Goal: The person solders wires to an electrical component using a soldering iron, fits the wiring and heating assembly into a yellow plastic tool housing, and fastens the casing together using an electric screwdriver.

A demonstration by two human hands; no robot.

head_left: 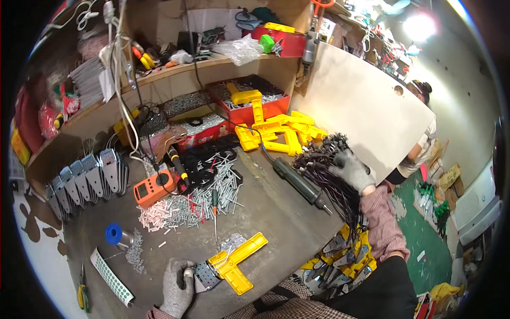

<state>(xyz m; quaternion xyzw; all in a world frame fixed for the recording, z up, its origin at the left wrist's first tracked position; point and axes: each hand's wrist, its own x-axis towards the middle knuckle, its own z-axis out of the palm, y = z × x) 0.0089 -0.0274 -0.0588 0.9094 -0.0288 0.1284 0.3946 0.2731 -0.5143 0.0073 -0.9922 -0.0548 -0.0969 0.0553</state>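
Observation:
My left hand (178,287), in a grey glove, is closed on the end of a grey perforated metal plate (205,277) at the near edge of the bench. The plate joins a yellow plastic handle shell (239,260), which lies open with a pale wire inside. Over to the right, my right hand (351,171), also gloved, reaches into a bundle of dark cables (324,159). Its fingers curl onto the cable ends and partly vanish among them. A screwdriver (214,207) with a thin shaft lies beyond the handle shell.
Loose screws (223,186), an orange multimeter (154,187), a solder spool (118,235) and a green-dotted sticker sheet (111,277) lie leftward. A dark electric screwdriver (297,183) rests mid-bench. Yellow shells (287,130) pile behind; metal plates (109,173) stand left. A co-worker (422,141) is beyond the white board (361,101).

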